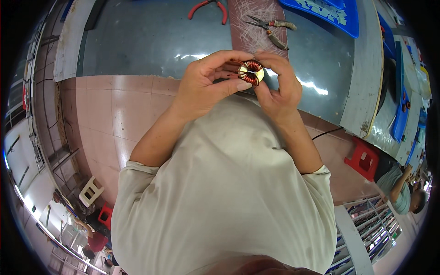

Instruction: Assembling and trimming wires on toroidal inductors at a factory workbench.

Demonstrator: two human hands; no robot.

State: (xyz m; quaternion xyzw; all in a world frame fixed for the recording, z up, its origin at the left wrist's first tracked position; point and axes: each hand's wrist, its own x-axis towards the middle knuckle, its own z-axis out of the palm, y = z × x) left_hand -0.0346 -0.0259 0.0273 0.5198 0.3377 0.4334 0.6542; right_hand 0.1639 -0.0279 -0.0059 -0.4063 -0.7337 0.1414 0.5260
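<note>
Between my two hands, at the near edge of the table, is a toroidal coil (251, 72) wound with copper wire on a ring core. A pale strip crosses its centre, and wire ends stick out on its left side. My left hand (208, 82) grips it from the left, thumb along the lower rim. From the right, my right hand (280, 85) holds the opposite rim between thumb and fingers. Beyond the hands lie long-nose pliers (270, 28) with worn grips, their jaws apart. Red-handled pliers (208, 8) rest farther left, partly cut off by the picture's upper edge.
Thin pale clippings (256, 36) cover a brown strip on the grey tabletop (151, 41). A blue tray (350, 25) with small pale pieces stands at the far right. A red stool (362, 159) is at the right; other people sit at both sides.
</note>
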